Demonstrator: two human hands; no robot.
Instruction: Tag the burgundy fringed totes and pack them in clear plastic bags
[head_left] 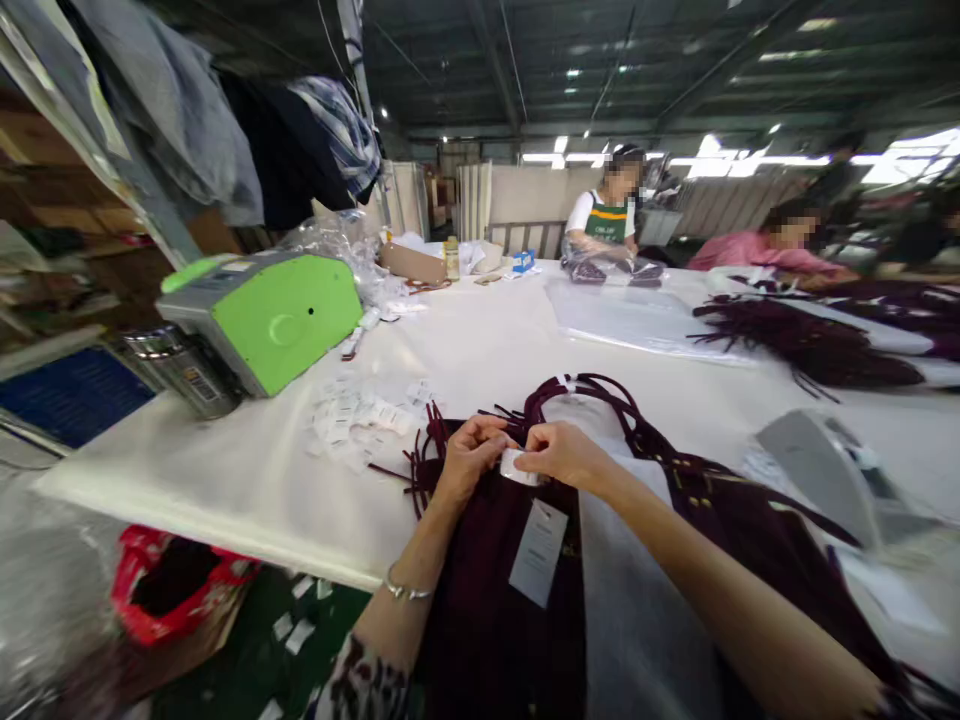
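Observation:
A dark maroon bag (pixel 495 580) with thin straps and tassels lies in front of me, on the near edge of the table. My right hand (pixel 562 455) pinches a small white paper label (pixel 520 468) near the top of the bag. At the label's left end, the fingertips of my left hand (pixel 472 455) are pressed together on it. Just below, a pale hang tag (pixel 538 552) lies on the bag. To the right, more maroon bags (pixel 720 500) lie with white sheet material (pixel 637 580) between them and the near one.
Loose white labels (pixel 360 420) are scattered on the white table (pixel 247 480). A green and grey machine (pixel 285 320) and a steel flask (pixel 195 375) stand at left. A grey tape dispenser (pixel 832 470) is at right. Across the table, two people (pixel 607 225) work beside maroon bags (pixel 817 340).

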